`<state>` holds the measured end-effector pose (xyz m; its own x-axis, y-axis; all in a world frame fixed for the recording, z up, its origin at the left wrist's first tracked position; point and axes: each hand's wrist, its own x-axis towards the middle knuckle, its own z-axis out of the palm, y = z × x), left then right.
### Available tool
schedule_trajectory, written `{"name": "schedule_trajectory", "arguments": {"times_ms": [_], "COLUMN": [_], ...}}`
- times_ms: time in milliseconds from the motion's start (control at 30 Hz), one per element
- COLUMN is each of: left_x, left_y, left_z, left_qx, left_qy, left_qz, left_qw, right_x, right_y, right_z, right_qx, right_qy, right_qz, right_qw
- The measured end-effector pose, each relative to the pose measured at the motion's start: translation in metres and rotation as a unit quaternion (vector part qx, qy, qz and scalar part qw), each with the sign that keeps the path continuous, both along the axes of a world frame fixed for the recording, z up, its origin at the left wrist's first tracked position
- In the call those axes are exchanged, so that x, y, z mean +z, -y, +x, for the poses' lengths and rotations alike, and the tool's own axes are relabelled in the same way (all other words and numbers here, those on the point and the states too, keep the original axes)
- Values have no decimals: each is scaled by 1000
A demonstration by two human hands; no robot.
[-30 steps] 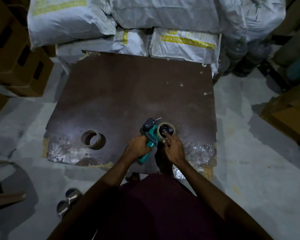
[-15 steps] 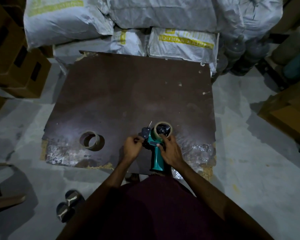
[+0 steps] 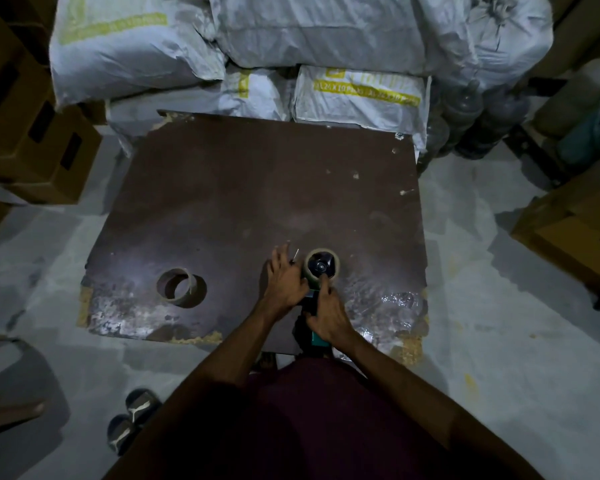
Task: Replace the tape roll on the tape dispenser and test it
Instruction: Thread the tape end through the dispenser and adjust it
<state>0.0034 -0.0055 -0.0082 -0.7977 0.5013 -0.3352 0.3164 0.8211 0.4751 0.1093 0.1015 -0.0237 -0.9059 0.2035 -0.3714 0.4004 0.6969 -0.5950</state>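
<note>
A teal tape dispenser (image 3: 313,336) stands on the dark brown board (image 3: 222,188) near its front edge, mostly hidden under my hands. A tape roll (image 3: 322,266) sits on its black hub, facing up. My right hand (image 3: 327,315) grips the teal handle, with a finger reaching up onto the roll. Over the dispenser's front end lies my left hand (image 3: 284,278), fingers partly spread, covering the cutter part. An empty cardboard tape core (image 3: 175,286) lies on the board to the left, apart from both hands.
White woven sacks (image 3: 291,46) are stacked behind the board. Cardboard boxes (image 3: 32,133) stand at left and more boxes (image 3: 568,230) at right. Dark bottles (image 3: 471,116) sit at the back right. A pair of shoes (image 3: 132,420) lies on the grey floor near my body.
The dispenser turned so its handle points toward me. My right hand moved from the roll down to the handle; my left hand left the handle and went to the front end.
</note>
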Motion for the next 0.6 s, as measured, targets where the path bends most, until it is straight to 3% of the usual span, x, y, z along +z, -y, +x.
{"name": "schedule_trajectory", "arguments": {"times_ms": [200,433,600], "left_x": [-2,4,6], "left_y": [1,-4,-3], "left_z": [13,7,13], "left_qx": [32,41,57], "left_qy": [-35,-17,-59], "left_qz": [44,22,49], "left_qw": [998,999,995], "right_x": [0,3,7], "right_y": [0,0,-2], "right_z": [0,4,5], "right_qx": [2,3,15], "right_qy": [-3,-13,-9], "right_qz": [-22,-24,-15], "right_qw": [1000,1000,1000]}}
